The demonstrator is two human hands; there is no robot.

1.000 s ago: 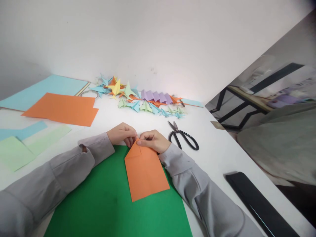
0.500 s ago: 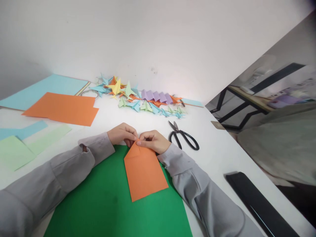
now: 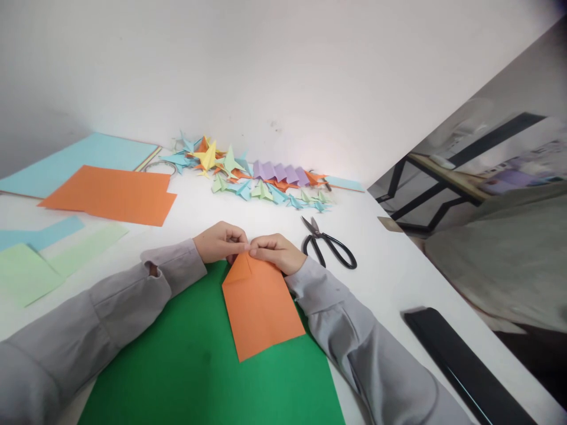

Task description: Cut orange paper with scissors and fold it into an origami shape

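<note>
An orange sheet of paper (image 3: 264,310) with its far corners folded toward a point is pinched between my two hands. My left hand (image 3: 221,241) grips the tip from the left, thumb and fingers pressed together. From the right, my right hand (image 3: 279,254) pinches the same tip, its thumb on top of the fold; it covers part of the right slanted edge. The near edge of the sheet hangs over or rests on a green sheet (image 3: 186,366); I cannot tell which.
Black-handled scissors (image 3: 328,242) lie beyond my right hand. Folded paper pieces (image 3: 261,183) line the wall. Orange sheets (image 3: 110,195), a blue stack (image 3: 84,159) and green offcuts (image 3: 31,271) lie left. A long black object (image 3: 460,360) is at right. A person's clothing (image 3: 509,254) shows beyond the table edge.
Both hands have stayed at the tip of the orange paper. My fingers have shifted slightly nearer the point, and the paper's near edge has tilted a little.
</note>
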